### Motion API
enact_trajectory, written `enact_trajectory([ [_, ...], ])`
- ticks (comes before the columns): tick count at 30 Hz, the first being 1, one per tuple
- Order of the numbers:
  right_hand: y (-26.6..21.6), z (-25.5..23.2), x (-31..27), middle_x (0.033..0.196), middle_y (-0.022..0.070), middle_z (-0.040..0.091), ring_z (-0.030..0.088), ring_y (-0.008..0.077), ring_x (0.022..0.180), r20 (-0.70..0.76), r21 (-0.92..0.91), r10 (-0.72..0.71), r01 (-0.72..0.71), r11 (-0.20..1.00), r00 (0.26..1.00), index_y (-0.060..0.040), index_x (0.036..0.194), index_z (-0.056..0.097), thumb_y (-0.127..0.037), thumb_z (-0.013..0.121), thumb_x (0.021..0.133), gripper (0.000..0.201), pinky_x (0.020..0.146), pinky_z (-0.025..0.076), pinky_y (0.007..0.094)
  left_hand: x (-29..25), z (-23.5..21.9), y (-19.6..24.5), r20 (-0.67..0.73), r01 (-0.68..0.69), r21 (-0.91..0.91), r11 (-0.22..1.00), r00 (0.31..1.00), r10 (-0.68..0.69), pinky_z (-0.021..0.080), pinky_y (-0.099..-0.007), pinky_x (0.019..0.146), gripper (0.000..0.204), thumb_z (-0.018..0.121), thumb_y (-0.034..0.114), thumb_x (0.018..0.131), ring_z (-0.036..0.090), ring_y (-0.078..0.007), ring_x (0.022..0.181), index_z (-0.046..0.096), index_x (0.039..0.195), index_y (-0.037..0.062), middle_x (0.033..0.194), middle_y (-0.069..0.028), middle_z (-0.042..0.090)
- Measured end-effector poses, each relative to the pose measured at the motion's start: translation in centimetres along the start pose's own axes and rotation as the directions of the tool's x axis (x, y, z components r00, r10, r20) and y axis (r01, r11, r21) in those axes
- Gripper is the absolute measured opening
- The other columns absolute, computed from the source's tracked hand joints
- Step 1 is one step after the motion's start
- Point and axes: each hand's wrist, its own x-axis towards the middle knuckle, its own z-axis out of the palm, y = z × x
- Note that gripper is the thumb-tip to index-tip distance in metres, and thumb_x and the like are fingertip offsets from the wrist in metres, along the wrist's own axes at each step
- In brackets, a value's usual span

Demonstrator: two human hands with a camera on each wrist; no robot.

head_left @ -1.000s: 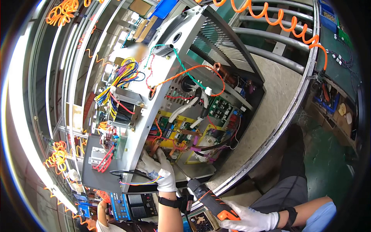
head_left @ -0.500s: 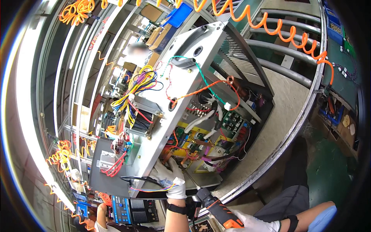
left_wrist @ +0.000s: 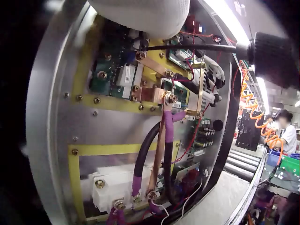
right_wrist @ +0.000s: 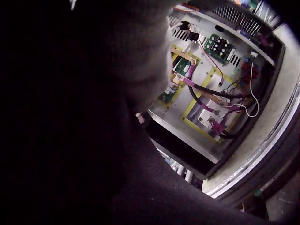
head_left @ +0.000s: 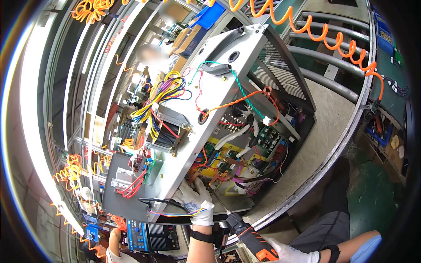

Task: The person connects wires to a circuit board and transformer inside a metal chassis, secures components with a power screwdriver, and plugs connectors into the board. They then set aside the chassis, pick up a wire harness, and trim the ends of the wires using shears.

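My gloved left hand [head_left: 195, 199] reaches into the lower end of an open metal cabinet [head_left: 184, 164], its fingertips by a copper strip [head_left: 193, 176] on the circuit boards. A white-gloved finger [left_wrist: 145, 14] covers the top of the left wrist view, so what those fingers hold is hidden. In my gloved right hand [head_left: 285, 253] I grip an orange and black power drill [head_left: 252, 240]. Its long thin bit [left_wrist: 192, 47] runs into the cabinet, the tip beside the left fingers and over the boards. Copper bars [left_wrist: 158, 154] and purple-sleeved cables [left_wrist: 169, 126] lie below it.
Bundled coloured wires [head_left: 160, 103] hang on the cabinet's outer side; a loose orange and green twisted pair crosses its opening. An orange coiled hose [head_left: 324, 37] stretches overhead. Metal rollers [head_left: 326, 57] lie behind. Another person's arm [head_left: 115, 243] shows at lower left.
The head view has shifted, so the cabinet and both hands sit further right in it. The left hand stays inside the cabinet and the drill keeps pointing in beside it.
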Motion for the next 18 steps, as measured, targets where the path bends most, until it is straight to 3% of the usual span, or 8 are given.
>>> enact_trajectory([
  [2, 0.7, -0.2, 0.2, 0.106, 0.0088, 0.054, 0.056, 0.0117, 0.074, 0.002, -0.019, -0.05, 0.05, 0.999, 0.999, -0.0062, 0.145, 0.026, -0.012, 0.072, 0.077, 0.081, 0.063, 0.049, 0.0262, -0.1, -0.5, 0.0, 0.006, -0.02, -0.036, 0.999, 1.0, 0.02, 0.026, -0.0557, 0.103, 0.055, 0.063, 0.017, 0.084, 0.039, -0.0477, 0.117, 0.043, 0.129, -0.0081, 0.124, -0.0313, 0.047],
  [5, 1.1, -0.3, 0.6, 0.113, 0.0097, 0.052, 0.057, 0.0129, 0.081, 0.025, -0.338, -0.403, 0.387, 0.858, 0.915, -0.0036, 0.143, 0.028, -0.012, 0.075, 0.073, 0.085, 0.069, 0.05, 0.0268, -0.6, -2.9, 1.1, 0.096, 0.03, -0.109, 0.994, 0.995, -0.019, 0.026, -0.0559, 0.103, 0.055, 0.063, 0.015, 0.084, 0.038, -0.048, 0.119, 0.042, 0.129, -0.0079, 0.126, -0.032, 0.045],
  [7, -0.5, -0.1, 0.3, 0.117, 0.0122, 0.053, 0.057, 0.0157, 0.096, 0.035, 0.064, -0.135, 0.133, 0.989, 0.99, -0.0021, 0.142, 0.03, -0.013, 0.076, 0.071, 0.086, 0.085, 0.048, 0.0285, -1.6, -4.0, 2.0, 0.078, -0.043, -0.101, 0.994, 0.996, 0.051, 0.028, -0.0534, 0.103, 0.054, 0.062, 0.009, 0.083, 0.037, -0.0472, 0.122, 0.042, 0.13, -0.0078, 0.128, -0.0327, 0.044],
  [12, -2.8, -0.6, -0.4, 0.117, 0.0154, 0.056, 0.059, 0.0228, 0.102, 0.064, -0.024, 0.176, -0.175, 0.984, 0.982, -0.0026, 0.138, 0.035, -0.014, 0.075, 0.073, 0.077, 0.09, 0.048, 0.0343, -6.1, -7.3, 1.3, 0.253, -0.087, -0.376, 0.922, 0.948, 0.193, 0.043, -0.041, 0.093, 0.04, 0.066, -0.002, 0.076, 0.055, -0.0341, 0.108, 0.051, 0.113, -0.004, 0.113, -0.0171, 0.053],
  [13, -2.9, -0.6, -0.5, 0.114, 0.0154, 0.058, 0.061, 0.0253, 0.098, 0.073, 0.018, 0.289, -0.291, 0.957, 0.955, -0.0028, 0.136, 0.037, -0.017, 0.074, 0.075, 0.073, 0.089, 0.05, 0.0369, -7.5, -8.5, 1.8, 0.427, 0.237, -0.525, 0.817, 0.904, 0.011, 0.047, -0.0417, 0.089, 0.03, 0.067, 0.007, 0.079, 0.06, -0.0357, 0.1, 0.061, 0.107, -0.0004, 0.103, -0.0205, 0.064],
  [14, -0.8, -1.2, -0.3, 0.1, 0.0117, 0.06, 0.062, 0.0177, 0.077, 0.165, 0.061, 0.207, -0.22, 0.974, 0.964, -0.0051, 0.139, 0.03, -0.01, 0.065, 0.082, 0.067, 0.071, 0.053, 0.0324, -8.7, -8.9, 1.5, 0.41, 0.142, -0.56, 0.816, 0.904, 0.124, 0.049, -0.0382, 0.079, 0.024, 0.067, 0.004, 0.078, 0.062, -0.0318, 0.088, 0.062, 0.101, 0.0004, 0.097, -0.0177, 0.064],
  [15, -1.3, -1.2, -0.1, 0.098, 0.0116, 0.059, 0.062, 0.0181, 0.078, 0.18, 0.07, 0.236, -0.252, 0.965, 0.955, -0.0037, 0.136, 0.032, -0.008, 0.065, 0.081, 0.065, 0.074, 0.052, 0.0336, -9.9, -9.5, 1.2, 0.39, 0.05, -0.595, 0.802, 0.891, 0.234, 0.051, -0.0346, 0.069, 0.018, 0.067, 0.002, 0.077, 0.064, -0.0279, 0.076, 0.064, 0.095, 0.0013, 0.092, -0.0149, 0.065],
  [18, -1.7, -1.7, -0.3, 0.105, 0.0034, 0.055, 0.053, 0.0111, 0.092, 0.151, -0.035, 0.096, -0.092, 0.995, 0.984, -0.005, 0.132, 0.042, -0.019, 0.066, 0.084, 0.055, 0.085, 0.045, 0.0274, -13.2, -12.6, 1.7, 0.593, 0.27, -0.584, 0.766, 0.786, 0.175, 0.051, -0.0343, 0.072, 0.012, 0.067, 0.007, 0.078, 0.064, -0.0274, 0.079, 0.066, 0.089, 0.0015, 0.086, -0.0127, 0.066],
])
